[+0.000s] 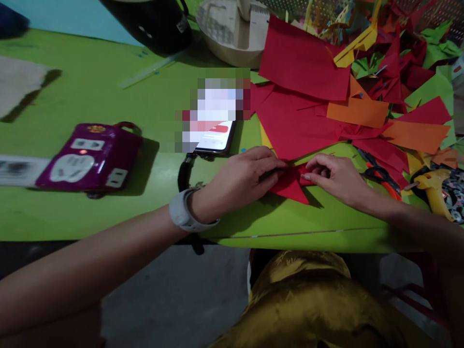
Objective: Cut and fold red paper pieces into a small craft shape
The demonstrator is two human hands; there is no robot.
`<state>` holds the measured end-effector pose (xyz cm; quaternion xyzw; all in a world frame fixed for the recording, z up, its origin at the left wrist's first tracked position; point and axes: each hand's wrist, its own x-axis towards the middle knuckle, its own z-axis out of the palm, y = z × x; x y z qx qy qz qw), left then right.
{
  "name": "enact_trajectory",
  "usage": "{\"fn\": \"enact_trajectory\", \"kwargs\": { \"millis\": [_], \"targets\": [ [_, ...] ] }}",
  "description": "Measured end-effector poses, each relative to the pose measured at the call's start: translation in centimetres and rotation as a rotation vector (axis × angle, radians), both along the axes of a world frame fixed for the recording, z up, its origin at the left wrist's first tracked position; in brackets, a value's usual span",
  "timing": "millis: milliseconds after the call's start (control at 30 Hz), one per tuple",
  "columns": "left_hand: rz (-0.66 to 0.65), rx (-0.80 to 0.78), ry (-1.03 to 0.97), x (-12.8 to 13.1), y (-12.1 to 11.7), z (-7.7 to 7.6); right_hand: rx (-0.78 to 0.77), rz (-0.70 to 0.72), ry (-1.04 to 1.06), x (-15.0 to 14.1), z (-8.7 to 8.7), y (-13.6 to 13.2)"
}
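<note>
Centrally, folded red paper (290, 187) lies on green counter (43, 212) between left hand (246, 176) and right hand (335, 176), touching both, neither nearer; long axis runs roughly left to right, slanting toward near edge; sharp corner points rightward and nearward; full outline hidden; left hand grips left end, fingers bent; right hand pinches right end, thumb to forefinger; large red sheets (297, 125) just beyond; scissors (384, 180) beside right hand.

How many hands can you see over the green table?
2. The left hand, with a grey band on its wrist, holds the left part of the small red paper; the right hand pinches its right part. No others show.
</note>
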<state>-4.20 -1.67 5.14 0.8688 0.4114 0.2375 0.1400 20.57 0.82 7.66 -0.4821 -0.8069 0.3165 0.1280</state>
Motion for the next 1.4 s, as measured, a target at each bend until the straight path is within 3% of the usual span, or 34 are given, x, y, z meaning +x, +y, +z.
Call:
{"fn": "enact_trajectory", "kwargs": {
  "millis": [167,300,667,800,933,1167,1267,1400],
  "targets": [
    [-0.002,0.055,-0.019,0.0,0.0,-0.2,-0.014,0.001,-0.015,-0.1,0.2,-0.1],
    [-0.040,0.195,-0.004,0.1,0.0,-0.4,0.013,0.063,-0.020,0.1,0.0,-0.1],
    [-0.174,0.367,0.365,0.6,-1.6,1.0,0.325,0.318,0.005,1.6,-0.7,-0.3],
    [-0.196,0.301,0.435,0.5,-2.4,1.3,0.454,0.353,-0.071,1.7,-0.8,-0.7],
    [-0.213,0.179,0.364,0.0,-3.2,1.2,0.592,0.379,-0.159,1.8,-1.1,-1.0],
    [-0.168,0.181,0.319,-0.1,-5.2,-0.3,0.903,0.505,-0.152,2.3,-1.4,-1.4],
    [-0.170,0.198,0.274,0.1,-5.3,-0.9,0.901,0.480,-0.198,2.4,-1.5,-1.3],
    [-0.223,0.210,0.267,0.0,-4.7,-1.1,0.767,0.463,-0.242,2.4,-1.6,-1.2]
  ]
}}
